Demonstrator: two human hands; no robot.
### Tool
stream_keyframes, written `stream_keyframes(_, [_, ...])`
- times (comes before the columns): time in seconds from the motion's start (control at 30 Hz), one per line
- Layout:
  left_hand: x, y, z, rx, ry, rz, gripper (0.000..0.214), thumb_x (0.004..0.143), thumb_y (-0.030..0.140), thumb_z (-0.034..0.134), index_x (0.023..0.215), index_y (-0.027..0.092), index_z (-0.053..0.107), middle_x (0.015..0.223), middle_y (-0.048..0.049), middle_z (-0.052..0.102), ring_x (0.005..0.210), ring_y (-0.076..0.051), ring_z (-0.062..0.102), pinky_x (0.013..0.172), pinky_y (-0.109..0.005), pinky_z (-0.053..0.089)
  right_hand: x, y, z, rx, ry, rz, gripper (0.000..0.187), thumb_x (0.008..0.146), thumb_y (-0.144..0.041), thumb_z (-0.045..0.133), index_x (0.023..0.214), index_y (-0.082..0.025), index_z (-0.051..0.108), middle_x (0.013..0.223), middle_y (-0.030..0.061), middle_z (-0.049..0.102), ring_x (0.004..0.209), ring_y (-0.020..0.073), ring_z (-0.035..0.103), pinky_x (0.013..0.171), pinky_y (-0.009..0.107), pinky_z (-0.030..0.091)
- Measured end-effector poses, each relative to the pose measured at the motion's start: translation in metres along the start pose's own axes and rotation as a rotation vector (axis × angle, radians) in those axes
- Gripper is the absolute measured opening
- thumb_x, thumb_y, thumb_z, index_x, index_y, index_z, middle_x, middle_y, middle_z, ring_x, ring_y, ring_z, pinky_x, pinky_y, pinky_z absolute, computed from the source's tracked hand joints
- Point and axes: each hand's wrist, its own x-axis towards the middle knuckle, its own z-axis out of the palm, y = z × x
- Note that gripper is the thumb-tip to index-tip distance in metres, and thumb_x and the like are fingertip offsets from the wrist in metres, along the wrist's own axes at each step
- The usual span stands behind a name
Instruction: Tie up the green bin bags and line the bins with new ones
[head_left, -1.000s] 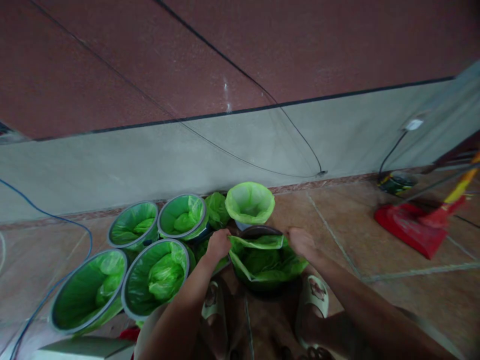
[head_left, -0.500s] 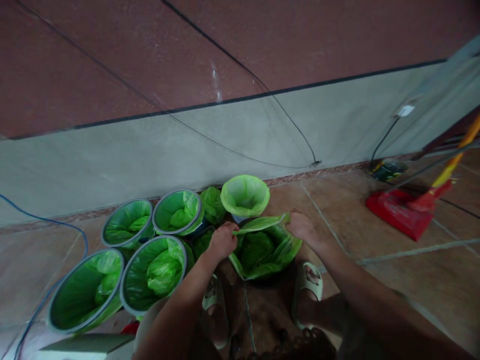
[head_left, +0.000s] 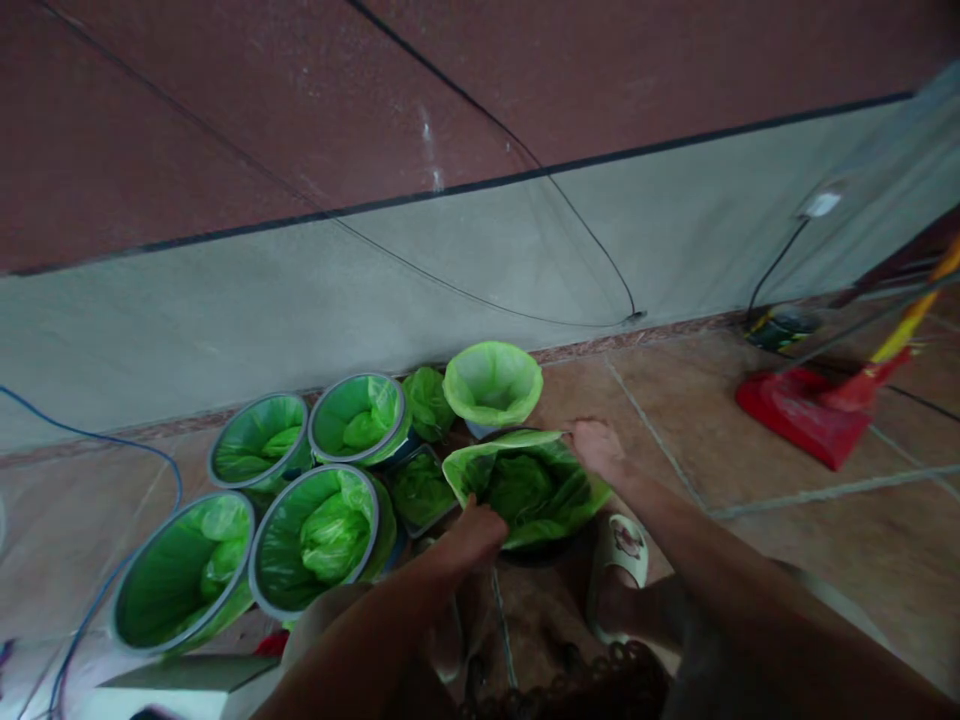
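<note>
From here I see the left hand point(head_left: 482, 532) pinching the near rim and the right hand point(head_left: 598, 447) the far-right edge of a green bin liner point(head_left: 529, 482), probably light, limp and tearable, best held by its rim, over a dark container point(head_left: 536, 555) beside grey-rimmed bins point(head_left: 259, 545).

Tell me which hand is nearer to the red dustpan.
Right. The right hand holds the green bag by its right edge, across the floor from the red dustpan; the left hand, at the bag's left, is farther.
</note>
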Motion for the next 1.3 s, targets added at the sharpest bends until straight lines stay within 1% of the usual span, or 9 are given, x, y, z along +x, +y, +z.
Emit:
stream_keyframes(0.27, [-0.003, -0.016, -0.018, -0.216, 0.086, 0.018, 0.007, 0.071, 0.019, 0.067, 0.074, 0.019, 0.074, 0.08, -0.008, 0.072, 0.086, -0.026, 0.068, 0.076, -0.032, 0.051, 0.003, -0.002, -0.01, 0.18, 0.077, 0.059, 0.037, 0.096, -0.034, 0.041, 0.113, -0.021, 0.07, 0.106, 0.0105, 0.072, 0.096, 0.021, 0.066, 0.081, 0.026, 0.044])
stream_keyframes(0.53, [-0.009, -0.028, -0.052, -0.224, 0.368, 0.022, 0.03, 0.09, 0.02, 0.042, 0.09, 0.018, 0.072, 0.094, -0.0097, 0.07, 0.097, -0.024, 0.063, 0.089, -0.033, 0.047, 0.0, -0.006, -0.017, 0.418, 0.247, 0.009, 0.036, 0.095, -0.035, 0.041, 0.107, -0.022, 0.072, 0.099, 0.0065, 0.074, 0.087, 0.0193, 0.066, 0.075, 0.025, 0.044])
stream_keyframes(0.63, [-0.013, -0.029, -0.069, -0.483, 0.526, 0.004, 0.027, 0.089, 0.022, 0.046, 0.09, 0.019, 0.072, 0.093, -0.0072, 0.07, 0.094, -0.021, 0.063, 0.091, -0.031, 0.046, -0.006, -0.015, -0.029, 0.692, 0.338, -0.021, 0.037, 0.093, -0.04, 0.043, 0.1, -0.019, 0.072, 0.087, 0.0052, 0.073, 0.077, 0.0186, 0.065, 0.072, 0.027, 0.046])
stream_keyframes(0.77, [-0.015, -0.021, -0.093, -1.153, 0.768, 0.066, 0.027, 0.087, 0.036, 0.053, 0.086, 0.016, 0.07, 0.086, -0.0062, 0.071, 0.084, -0.018, 0.064, 0.085, -0.031, 0.049, -0.024, -0.036, -0.063, 1.12, 0.495, -0.217, 0.035, 0.089, -0.047, 0.052, 0.096, -0.019, 0.071, 0.097, 0.0049, 0.072, 0.094, 0.0208, 0.065, 0.086, 0.032, 0.048])
stream_keyframes(0.83, [-0.013, -0.017, -0.104, -1.507, 0.833, 0.125, 0.032, 0.085, 0.042, 0.054, 0.085, 0.014, 0.069, 0.083, -0.0069, 0.07, 0.079, -0.018, 0.065, 0.081, -0.033, 0.051, -0.03, -0.044, -0.077, 1.304, 0.419, -0.28, 0.035, 0.085, -0.052, 0.057, 0.093, -0.019, 0.07, 0.096, 0.0053, 0.072, 0.096, 0.0206, 0.065, 0.089, 0.034, 0.048])
stream_keyframes(0.93, [-0.009, -0.014, -0.116, -1.796, 0.881, 0.123, 0.032, 0.082, 0.043, 0.057, 0.082, 0.013, 0.068, 0.079, -0.0067, 0.07, 0.074, -0.017, 0.066, 0.079, -0.033, 0.053, -0.026, -0.049, -0.081, 1.622, 0.22, -0.168, 0.042, 0.078, -0.06, 0.063, 0.085, -0.019, 0.064, 0.072, 0.0025, 0.067, 0.069, 0.0154, 0.064, 0.072, 0.03, 0.052])
stream_keyframes(1.07, [0.002, -0.017, -0.118, -1.724, 0.967, -0.008, 0.025, 0.077, 0.038, 0.062, 0.08, 0.014, 0.068, 0.074, -0.0024, 0.068, 0.065, -0.013, 0.063, 0.069, -0.027, 0.051, -0.013, -0.055, -0.067, 1.642, 0.061, -0.011, 0.039, 0.075, -0.057, 0.067, 0.08, -0.018, 0.06, 0.051, -0.0055, 0.05, 0.042, 0.0066, 0.042, 0.042, 0.02, 0.037])
stream_keyframes(1.2, [0.01, -0.022, -0.115, -1.54, 1.075, -0.107, 0.019, 0.074, 0.031, 0.061, 0.081, 0.015, 0.07, 0.065, 0.0025, 0.062, 0.059, -0.01, 0.057, 0.06, -0.022, 0.045, -0.023, -0.074, -0.052, 1.474, -0.196, -0.12, 0.034, 0.076, -0.049, 0.068, 0.088, -0.017, 0.061, 0.056, -0.0051, 0.053, 0.045, 0.0063, 0.044, 0.036, 0.016, 0.03])
stream_keyframes(1.3, [0.011, -0.022, -0.114, -1.554, 1.045, -0.128, 0.017, 0.073, 0.028, 0.062, 0.082, 0.016, 0.069, 0.061, 0.0043, 0.06, 0.054, -0.009, 0.053, 0.055, -0.021, 0.043, -0.033, -0.087, -0.045, 1.461, -0.33, -0.239, 0.035, 0.075, -0.049, 0.069, 0.085, -0.017, 0.059, 0.061, -0.0035, 0.056, 0.05, 0.007, 0.049, 0.038, 0.016, 0.033])
